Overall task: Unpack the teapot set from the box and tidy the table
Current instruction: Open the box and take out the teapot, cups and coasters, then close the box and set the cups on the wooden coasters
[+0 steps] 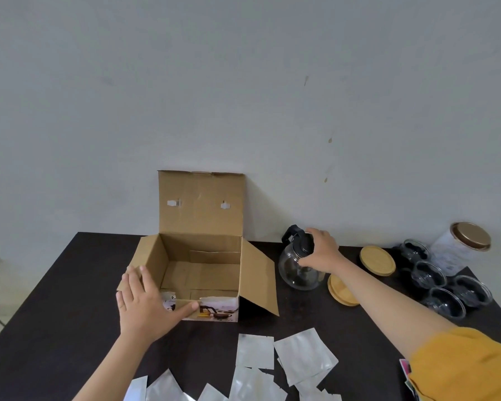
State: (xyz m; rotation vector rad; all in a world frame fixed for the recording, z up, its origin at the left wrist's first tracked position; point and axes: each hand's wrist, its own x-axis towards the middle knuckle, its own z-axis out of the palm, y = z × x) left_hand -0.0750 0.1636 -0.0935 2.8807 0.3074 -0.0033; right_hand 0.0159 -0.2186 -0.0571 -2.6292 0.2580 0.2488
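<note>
Nearest you, white plastic bags [301, 355] lie scattered flat across the near edge of the dark table [52, 314], some overlapping. At the near right, your yellow sleeve [469, 369] covers part of a printed card [406, 369] at the table's edge.

Your left hand [145, 305] rests spread against the near left corner of the box [200, 273], fingers up the left flap and thumb laid along the printed front wall; it presses flat rather than closing around anything. The box stands open, its lid upright against the far wall and its right flap folded outward; no set pieces show inside.

To the right of the box, your right hand [321, 253] is clasped over the teapot [300, 267], fingers on the black lid and thumb on the glass body. The pot stands upright on the table, just beside the right flap.

Right of the pot lie two round wooden lids [378, 260], one nearer than the other. Further right, four small glass cups [443, 287] sit clustered together, and behind them a white jar [460, 247] with a gold lid leans at the far right corner
</note>
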